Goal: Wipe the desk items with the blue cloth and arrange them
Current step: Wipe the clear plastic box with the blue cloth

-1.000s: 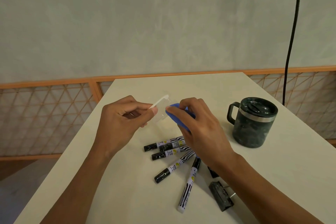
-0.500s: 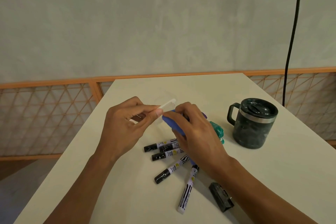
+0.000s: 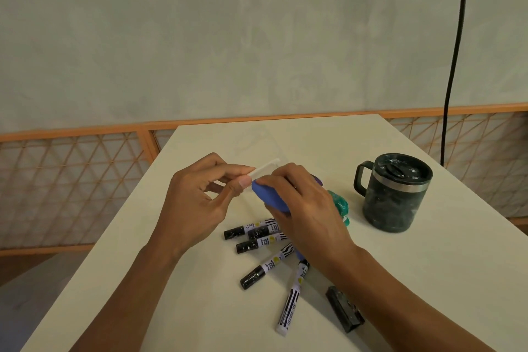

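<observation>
Left hand pinches white strip at end; likely light, slippery. Right hand clutches soft blue cloth.

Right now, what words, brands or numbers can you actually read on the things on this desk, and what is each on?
"LOT": on the label of the black-capped marker lying fourth from the top; the letters before it are not legible.
Other markers: label print too small and blurred to read.
White marker: a barcode, digits unreadable.
Mug, black clip, blue cloth: no text visible.
</observation>
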